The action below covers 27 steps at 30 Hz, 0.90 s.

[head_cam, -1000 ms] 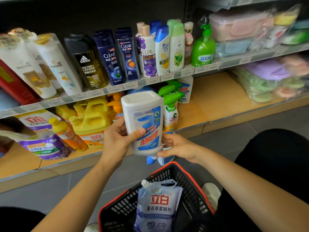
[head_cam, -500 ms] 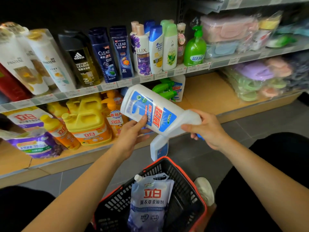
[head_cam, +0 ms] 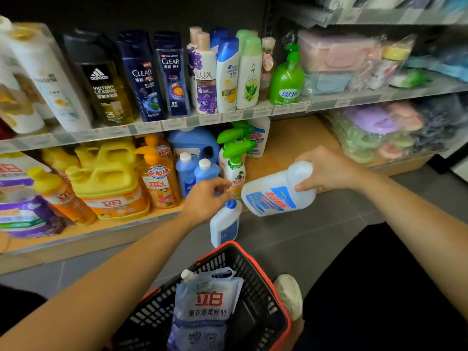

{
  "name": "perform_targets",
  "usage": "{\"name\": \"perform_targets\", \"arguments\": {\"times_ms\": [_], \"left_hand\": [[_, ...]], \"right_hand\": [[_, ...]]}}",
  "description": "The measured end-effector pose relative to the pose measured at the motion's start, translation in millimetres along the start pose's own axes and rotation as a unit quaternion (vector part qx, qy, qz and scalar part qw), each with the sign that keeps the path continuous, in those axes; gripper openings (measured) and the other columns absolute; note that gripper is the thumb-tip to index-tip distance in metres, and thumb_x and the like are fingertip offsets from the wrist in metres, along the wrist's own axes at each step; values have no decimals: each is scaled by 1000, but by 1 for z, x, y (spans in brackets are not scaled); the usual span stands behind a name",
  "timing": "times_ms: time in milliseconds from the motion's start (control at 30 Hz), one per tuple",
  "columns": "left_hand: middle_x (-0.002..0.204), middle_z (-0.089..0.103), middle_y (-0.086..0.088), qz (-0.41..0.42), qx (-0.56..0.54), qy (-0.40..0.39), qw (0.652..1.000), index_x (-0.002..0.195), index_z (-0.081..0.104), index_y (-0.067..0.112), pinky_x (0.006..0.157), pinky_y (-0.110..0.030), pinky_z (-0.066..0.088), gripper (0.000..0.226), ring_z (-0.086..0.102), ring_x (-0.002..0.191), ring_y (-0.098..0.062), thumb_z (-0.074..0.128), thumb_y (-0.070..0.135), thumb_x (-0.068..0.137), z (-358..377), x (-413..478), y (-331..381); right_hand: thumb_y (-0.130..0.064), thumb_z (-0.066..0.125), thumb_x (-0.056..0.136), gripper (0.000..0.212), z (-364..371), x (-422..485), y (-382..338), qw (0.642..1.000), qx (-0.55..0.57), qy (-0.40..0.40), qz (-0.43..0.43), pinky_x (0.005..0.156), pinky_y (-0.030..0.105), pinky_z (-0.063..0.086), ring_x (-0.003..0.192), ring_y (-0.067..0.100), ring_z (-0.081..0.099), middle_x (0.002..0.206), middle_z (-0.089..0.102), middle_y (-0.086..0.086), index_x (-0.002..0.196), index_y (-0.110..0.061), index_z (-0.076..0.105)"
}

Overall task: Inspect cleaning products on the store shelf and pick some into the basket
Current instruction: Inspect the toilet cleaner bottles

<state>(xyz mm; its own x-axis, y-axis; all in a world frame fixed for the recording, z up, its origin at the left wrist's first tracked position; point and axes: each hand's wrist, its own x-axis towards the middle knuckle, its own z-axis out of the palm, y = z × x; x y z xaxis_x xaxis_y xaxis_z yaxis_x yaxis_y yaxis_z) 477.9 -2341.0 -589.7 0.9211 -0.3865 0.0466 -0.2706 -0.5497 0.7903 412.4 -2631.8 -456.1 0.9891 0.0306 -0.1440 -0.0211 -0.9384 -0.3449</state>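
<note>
1. One white plastic bottle with a blue and red label [head_cam: 273,198] is held tilted in the air. It is in front of the lower wooden shelf [head_cam: 286,138] and above the grey floor, beyond the basket.
2. The right hand [head_cam: 329,171] grips this bottle around its narrow upper end, with the fingers curled over the top.
3. The left hand [head_cam: 205,201] is near the bottle's base with its fingers curled and the fingertips close together. Blur hides whether it touches or pinches anything.
4. One small white bottle with a blue cap [head_cam: 224,229] stands upright just below the left hand, beside the basket's far corner.
5. One black mesh basket with a red rim [head_cam: 228,259] sits nearest the viewer. It contains one white and purple refill pouch with red lettering [head_cam: 205,307].
6. The lower shelf holds two spray bottles with green triggers [head_cam: 235,163] [head_cam: 228,134] and two small blue bottles with white caps [head_cam: 184,173] [head_cam: 205,171].
7. The upper shelf holds two dark blue shampoo bottles [head_cam: 141,79] [head_cam: 172,77] and one green pump bottle [head_cam: 287,79].
</note>
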Motion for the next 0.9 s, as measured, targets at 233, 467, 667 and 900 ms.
{"name": "perform_targets", "arguments": {"times_ms": [233,467,667,900], "left_hand": [[138,63,-3,12,184,-117,976,137,60,24,98,-35,47,54,57,127,-24,71,45,88,40,33,-26],[122,69,-3,-65,103,-106,987,127,66,25,91,-32,47,46,64,112,-25,77,39,85,83,47,-62],[99,73,3,-84,-3,18,996,102,70,31,83,-40,55,19,68,92,-22,78,31,84,107,47,-74],[90,72,7,-65,-21,49,996,100,68,31,78,-34,54,22,65,82,-14,82,32,82,106,52,-91]], "right_hand": [[-43,90,63,44,77,75,24,980,-132,-146,4,59,29,48,79,23,64,89,69,1,94,-18,70],[-29,89,69,46,164,114,53,972,-99,-210,22,73,33,55,92,25,65,103,71,9,108,-12,72],[-18,84,77,42,187,141,63,957,104,-266,54,56,26,55,61,13,67,96,74,17,116,-11,69],[-27,80,83,42,155,205,98,915,351,-122,160,70,28,60,80,15,73,102,76,4,121,-15,65]]}}
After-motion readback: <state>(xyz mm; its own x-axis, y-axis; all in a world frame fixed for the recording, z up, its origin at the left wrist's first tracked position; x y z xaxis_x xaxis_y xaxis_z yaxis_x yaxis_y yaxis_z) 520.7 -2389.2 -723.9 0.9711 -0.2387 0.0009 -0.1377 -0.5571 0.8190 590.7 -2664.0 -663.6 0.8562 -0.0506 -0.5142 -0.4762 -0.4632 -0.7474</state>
